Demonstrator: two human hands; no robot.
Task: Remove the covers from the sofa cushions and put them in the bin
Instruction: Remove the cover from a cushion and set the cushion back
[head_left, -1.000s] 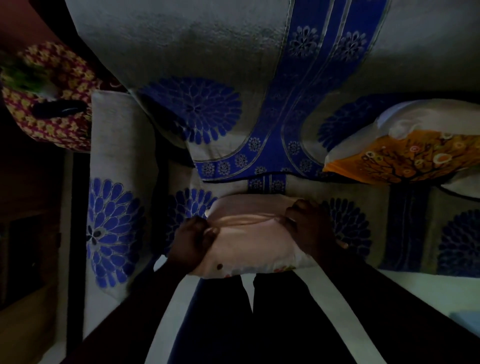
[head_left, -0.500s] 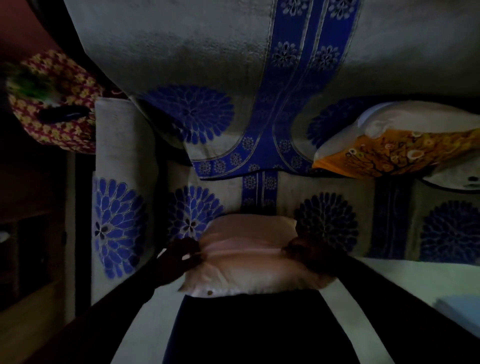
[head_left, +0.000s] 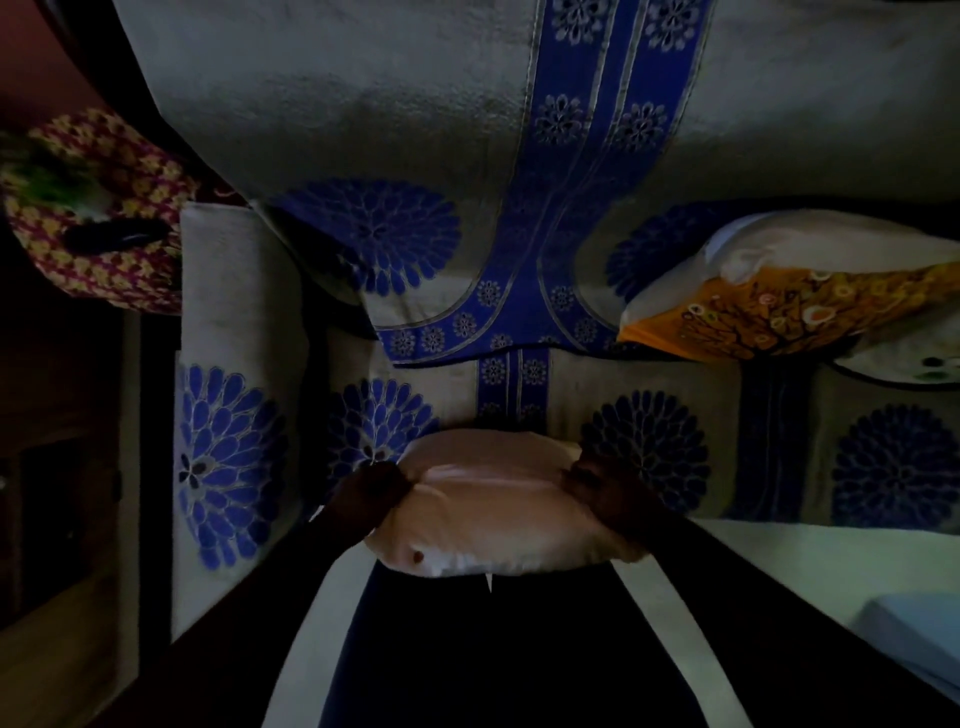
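Observation:
A pale pink cushion (head_left: 493, 509) lies across my lap against the front of the sofa (head_left: 363, 130). My left hand (head_left: 371, 493) grips the fabric at its left side. At the right side my right hand (head_left: 605, 483) grips the fabric too. The cloth is pulled taut between both hands. A second cushion in an orange tree-patterned cover (head_left: 789, 312), its white inner part showing, rests on the sofa seat at the right. No bin is visible.
The sofa wears a grey throw with blue flowers and a blue band. Its armrest (head_left: 234, 395) stands at the left. A red-and-yellow patterned bundle (head_left: 98, 213) sits beyond it. A light blue object (head_left: 919, 639) lies on the pale floor at lower right.
The pink cushion has come down off the seat edge onto my lap, and both hands kept their hold while moving apart to its sides.

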